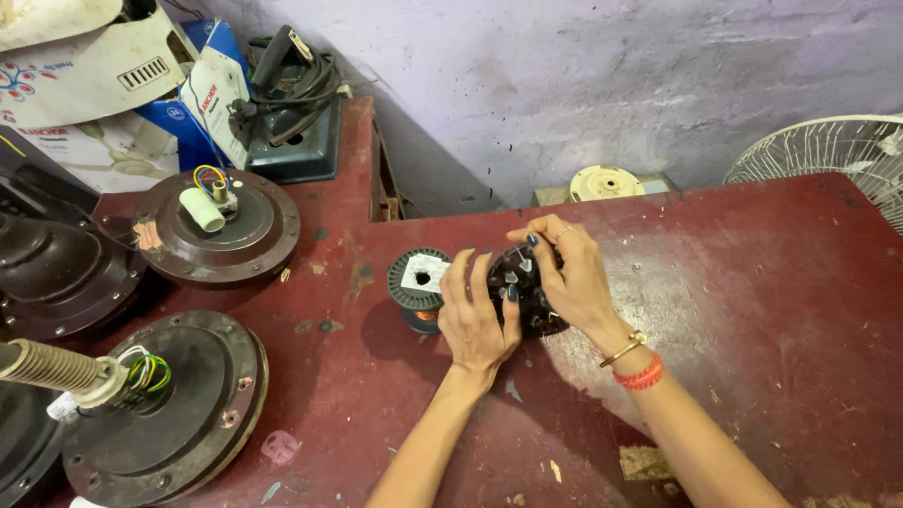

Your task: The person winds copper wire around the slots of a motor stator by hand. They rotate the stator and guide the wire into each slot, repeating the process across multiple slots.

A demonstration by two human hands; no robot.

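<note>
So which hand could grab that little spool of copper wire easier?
The left hand. It lies right beside the black spool of copper wire, while the right hand grips the round black slotted core farther away.

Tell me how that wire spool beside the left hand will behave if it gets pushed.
The wire spool stands on its flat flange on the red table, so a push would probably slide it rather than roll it. Tipped on its side, its round flanges would likely roll. The copper winding suggests it is heavy for its size.

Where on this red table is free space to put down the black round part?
Bare table lies right of the right hand, toward the white fan guard. The left side is crowded: wire spool beside the left hand, and fan motors.
</note>
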